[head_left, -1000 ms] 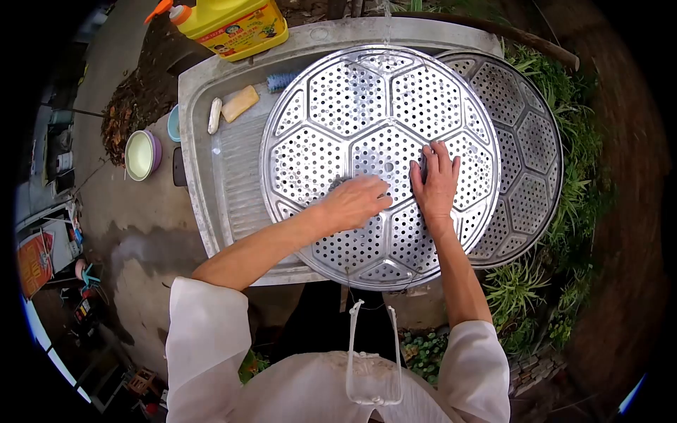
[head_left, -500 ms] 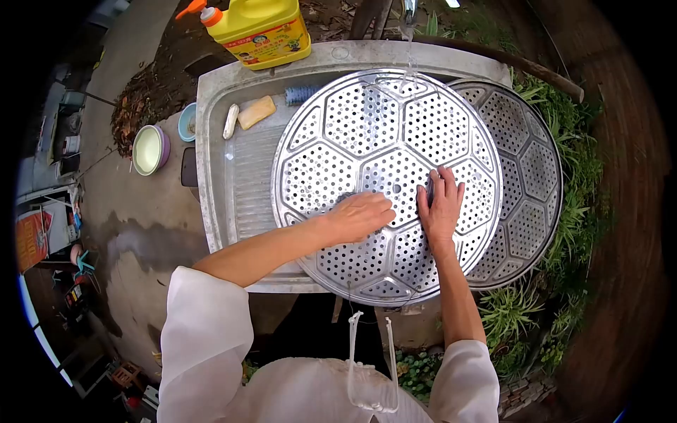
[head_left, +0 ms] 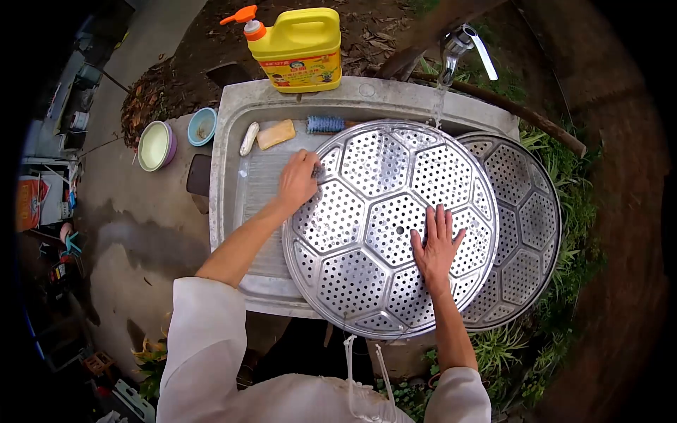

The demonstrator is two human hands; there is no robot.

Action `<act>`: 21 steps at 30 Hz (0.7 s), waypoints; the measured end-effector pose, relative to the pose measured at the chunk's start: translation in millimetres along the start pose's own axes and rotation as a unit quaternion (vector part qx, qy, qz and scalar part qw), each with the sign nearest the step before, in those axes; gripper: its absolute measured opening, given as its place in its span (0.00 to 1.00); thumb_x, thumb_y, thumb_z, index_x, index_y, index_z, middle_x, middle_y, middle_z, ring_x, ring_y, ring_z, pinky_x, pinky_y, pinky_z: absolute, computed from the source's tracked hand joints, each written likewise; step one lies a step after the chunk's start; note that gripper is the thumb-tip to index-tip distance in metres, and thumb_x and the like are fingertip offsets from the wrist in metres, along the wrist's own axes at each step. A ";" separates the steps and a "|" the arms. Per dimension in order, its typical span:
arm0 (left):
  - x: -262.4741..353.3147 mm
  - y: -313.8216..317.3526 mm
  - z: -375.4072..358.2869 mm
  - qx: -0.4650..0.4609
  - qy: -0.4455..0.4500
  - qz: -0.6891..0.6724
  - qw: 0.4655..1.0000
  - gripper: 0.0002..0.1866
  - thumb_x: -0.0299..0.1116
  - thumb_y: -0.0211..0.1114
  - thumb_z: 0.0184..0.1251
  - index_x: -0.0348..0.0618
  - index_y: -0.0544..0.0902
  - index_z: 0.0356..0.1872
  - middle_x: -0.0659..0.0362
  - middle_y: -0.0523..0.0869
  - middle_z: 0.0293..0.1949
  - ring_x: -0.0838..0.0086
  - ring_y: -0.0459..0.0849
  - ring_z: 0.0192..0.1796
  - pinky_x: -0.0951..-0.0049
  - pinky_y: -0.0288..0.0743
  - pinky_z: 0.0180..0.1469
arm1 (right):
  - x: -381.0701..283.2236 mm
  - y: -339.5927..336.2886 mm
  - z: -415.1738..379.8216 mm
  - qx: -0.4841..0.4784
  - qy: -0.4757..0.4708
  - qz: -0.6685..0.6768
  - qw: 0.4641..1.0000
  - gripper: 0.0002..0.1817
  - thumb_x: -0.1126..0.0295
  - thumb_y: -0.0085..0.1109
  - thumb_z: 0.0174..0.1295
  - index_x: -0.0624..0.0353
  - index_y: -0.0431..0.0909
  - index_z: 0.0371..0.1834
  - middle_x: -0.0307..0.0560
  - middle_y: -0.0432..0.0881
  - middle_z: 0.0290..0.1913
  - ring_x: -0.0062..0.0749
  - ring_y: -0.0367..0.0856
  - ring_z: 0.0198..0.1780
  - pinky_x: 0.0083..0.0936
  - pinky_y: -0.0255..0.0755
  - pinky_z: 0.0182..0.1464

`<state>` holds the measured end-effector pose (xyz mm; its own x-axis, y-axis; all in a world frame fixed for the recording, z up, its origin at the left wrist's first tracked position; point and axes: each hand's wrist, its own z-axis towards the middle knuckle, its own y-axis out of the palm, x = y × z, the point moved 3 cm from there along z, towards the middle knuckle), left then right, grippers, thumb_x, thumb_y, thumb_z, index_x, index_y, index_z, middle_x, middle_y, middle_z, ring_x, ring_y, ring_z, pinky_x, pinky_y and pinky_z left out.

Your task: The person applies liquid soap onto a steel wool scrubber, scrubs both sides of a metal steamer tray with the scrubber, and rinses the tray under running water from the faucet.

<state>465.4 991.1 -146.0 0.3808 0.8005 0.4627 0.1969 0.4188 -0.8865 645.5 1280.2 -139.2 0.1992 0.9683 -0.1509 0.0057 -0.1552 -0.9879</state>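
A large round perforated metal steamer tray [head_left: 395,229] lies across the sink, patterned with hexagons. At its upper-left rim, my left hand [head_left: 297,182] is closed around a grey steel wool scrubber [head_left: 319,173], mostly hidden by the fingers. My right hand [head_left: 436,248] rests flat on the tray, right of its centre hole, fingers spread. Water runs from the tap [head_left: 458,46] onto the tray's far edge. Partly under it on the right leans a second, darker perforated tray [head_left: 525,218].
The stone sink [head_left: 233,247] has a ribbed washboard floor. Inside lie a yellow soap bar [head_left: 276,134], a white bar [head_left: 249,138] and a blue-bristled brush [head_left: 324,125]. A yellow detergent jug [head_left: 300,53] stands on the back ledge. Basins [head_left: 156,146] sit on the ground at left.
My left hand has moved with the scrubber from the tray's middle to its upper-left rim. My right hand stays flat on the tray. The view has tilted up, showing more of the tap.
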 end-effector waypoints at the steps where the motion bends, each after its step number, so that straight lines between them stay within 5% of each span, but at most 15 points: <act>1: -8.3 -5.5 12.9 0.054 -0.019 -0.036 0.998 0.11 0.21 0.65 0.51 0.41 0.80 0.38 0.50 0.80 0.40 0.52 0.78 0.50 0.58 0.74 0.54 | -0.2 -2.8 -0.3 0.010 0.005 0.021 1.000 0.35 0.43 0.47 0.70 0.45 0.61 0.77 0.46 0.57 0.79 0.42 0.50 0.80 0.66 0.33 0.75; 3: -19.2 -7.9 21.3 0.112 -0.040 -0.072 0.990 0.11 0.24 0.67 0.53 0.42 0.79 0.39 0.49 0.81 0.40 0.50 0.79 0.50 0.56 0.74 0.53 | 2.0 0.1 -2.7 0.003 0.001 0.028 1.000 0.35 0.45 0.50 0.69 0.46 0.62 0.76 0.47 0.57 0.79 0.43 0.51 0.80 0.66 0.34 0.75; 5: -30.7 9.5 29.3 -0.032 -0.160 -0.106 0.981 0.15 0.32 0.69 0.56 0.41 0.77 0.42 0.45 0.85 0.39 0.47 0.82 0.47 0.52 0.74 0.50 | 4.2 -1.7 2.1 0.000 -0.008 0.030 1.000 0.35 0.47 0.54 0.67 0.46 0.62 0.76 0.48 0.57 0.79 0.44 0.51 0.80 0.65 0.34 0.75; 6: -34.5 14.5 29.2 -0.024 -0.159 -0.112 0.981 0.15 0.32 0.69 0.56 0.41 0.77 0.42 0.45 0.85 0.39 0.47 0.82 0.47 0.52 0.74 0.50 | 5.0 -14.4 3.3 0.010 0.019 0.132 0.991 0.35 0.50 0.57 0.67 0.50 0.64 0.75 0.52 0.56 0.78 0.47 0.51 0.80 0.63 0.32 0.76; 10: -46.3 23.5 15.7 0.006 -0.187 -0.120 0.975 0.18 0.37 0.71 0.58 0.44 0.75 0.47 0.44 0.85 0.34 0.48 0.84 0.41 0.55 0.75 0.44 | 92.8 -47.6 -30.0 0.252 0.224 0.122 0.934 0.35 0.51 0.62 0.65 0.58 0.66 0.71 0.56 0.57 0.77 0.50 0.58 0.76 0.56 0.47 0.74; 12: -48.3 29.7 14.8 0.001 -0.192 -0.161 0.968 0.18 0.37 0.70 0.58 0.42 0.75 0.46 0.44 0.86 0.36 0.45 0.84 0.43 0.51 0.75 0.45 | 140.1 -31.7 -59.8 0.199 0.320 0.053 0.925 0.34 0.52 0.62 0.67 0.61 0.66 0.69 0.60 0.69 0.67 0.46 0.70 0.64 0.44 0.62 0.66; 13: -48.2 31.6 13.5 0.003 -0.192 -0.168 0.967 0.18 0.37 0.70 0.58 0.42 0.75 0.46 0.44 0.86 0.36 0.45 0.84 0.43 0.51 0.75 0.45 | 146.5 -30.9 -58.8 0.201 0.316 0.046 0.926 0.34 0.52 0.62 0.67 0.61 0.66 0.69 0.60 0.69 0.67 0.46 0.70 0.64 0.44 0.62 0.66; 15: -48.2 29.5 8.9 0.033 -0.145 -0.145 0.978 0.18 0.36 0.70 0.58 0.42 0.75 0.46 0.44 0.86 0.35 0.46 0.84 0.41 0.51 0.75 0.44 | 150.9 -22.3 -55.2 0.193 0.368 0.235 0.879 0.25 0.57 0.61 0.68 0.69 0.75 0.56 0.53 0.81 0.48 0.36 0.76 0.47 0.35 0.70 0.54; 16: -45.2 26.2 1.0 0.033 -0.146 -0.146 0.978 0.18 0.36 0.70 0.58 0.42 0.75 0.46 0.44 0.86 0.35 0.46 0.84 0.41 0.51 0.75 0.44 | 161.9 -28.1 -54.3 0.193 0.368 0.234 0.879 0.25 0.57 0.61 0.68 0.69 0.75 0.56 0.53 0.81 0.48 0.36 0.76 0.47 0.35 0.70 0.54; 18: -42.1 18.5 -29.0 -0.009 -0.212 -0.163 0.963 0.18 0.36 0.70 0.59 0.42 0.75 0.46 0.44 0.85 0.35 0.46 0.85 0.41 0.51 0.75 0.44 | 182.4 -37.6 -39.8 0.114 0.364 0.269 0.884 0.21 0.58 0.60 0.68 0.72 0.81 0.43 0.45 0.83 0.32 0.28 0.75 0.35 0.30 0.71 0.42; 19: -36.3 14.6 -46.0 -0.007 -0.225 -0.163 0.961 0.17 0.35 0.69 0.59 0.41 0.74 0.46 0.44 0.85 0.34 0.46 0.85 0.41 0.51 0.75 0.44 | 172.0 -53.2 -28.1 0.213 0.293 0.252 0.898 0.21 0.58 0.60 0.68 0.71 0.83 0.36 0.43 0.82 0.25 0.27 0.75 0.29 0.30 0.71 0.37; 21: -14.9 7.6 -84.6 -0.026 -0.244 -0.162 0.956 0.17 0.33 0.69 0.59 0.39 0.74 0.45 0.44 0.85 0.33 0.46 0.84 0.40 0.51 0.74 0.44 | 165.5 -72.4 -0.3 0.193 0.301 0.184 0.916 0.20 0.58 0.59 0.69 0.68 0.84 0.43 0.51 0.86 0.32 0.29 0.79 0.32 0.31 0.73 0.38</act>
<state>537.6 946.2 -159.8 -0.1729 0.7419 0.6479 0.2816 0.6676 -0.6892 678.3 1451.6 -92.6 0.6235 0.5628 -0.5428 -0.4930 -0.2558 -0.8316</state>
